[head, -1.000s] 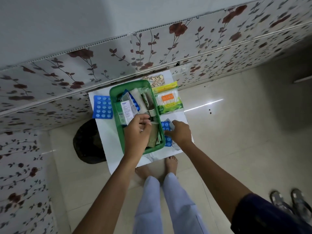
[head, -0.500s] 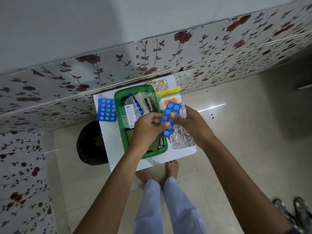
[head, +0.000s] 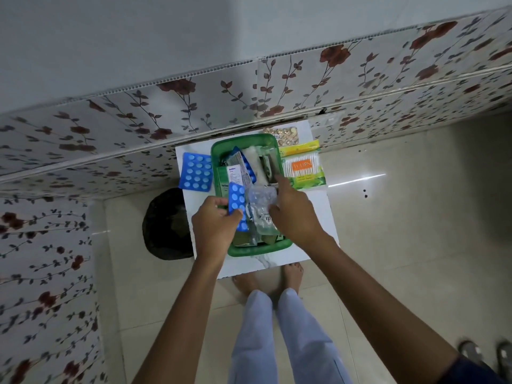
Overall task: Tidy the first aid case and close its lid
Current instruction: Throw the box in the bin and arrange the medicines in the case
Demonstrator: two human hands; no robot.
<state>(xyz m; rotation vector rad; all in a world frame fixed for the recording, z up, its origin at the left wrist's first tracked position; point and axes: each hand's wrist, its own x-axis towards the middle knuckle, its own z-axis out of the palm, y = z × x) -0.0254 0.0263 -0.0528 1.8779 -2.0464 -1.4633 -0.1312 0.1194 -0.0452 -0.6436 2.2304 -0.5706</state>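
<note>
The green first aid case [head: 243, 139] stands open on a small white table [head: 315, 239], packed with boxes, a white roll and tubes. My left hand [head: 214, 225] grips a blue blister strip [head: 237, 202] over the case's near left part. My right hand [head: 293, 212] holds a clear silvery blister pack [head: 261, 209] over the case's near half, its forefinger stretched toward the far side. No lid is visible.
Another blue blister strip [head: 196, 171] lies left of the case. A cotton swab pack [head: 303, 169] and a yellow-pill strip [head: 285, 134] lie at the right and far right. A dark round object [head: 166, 225] sits on the floor to the left. The floral wall is behind the table.
The blue strip passed from my right hand to my left and came down over the case. My right hand picked up the silvery pack from the table and brought it over the case.
</note>
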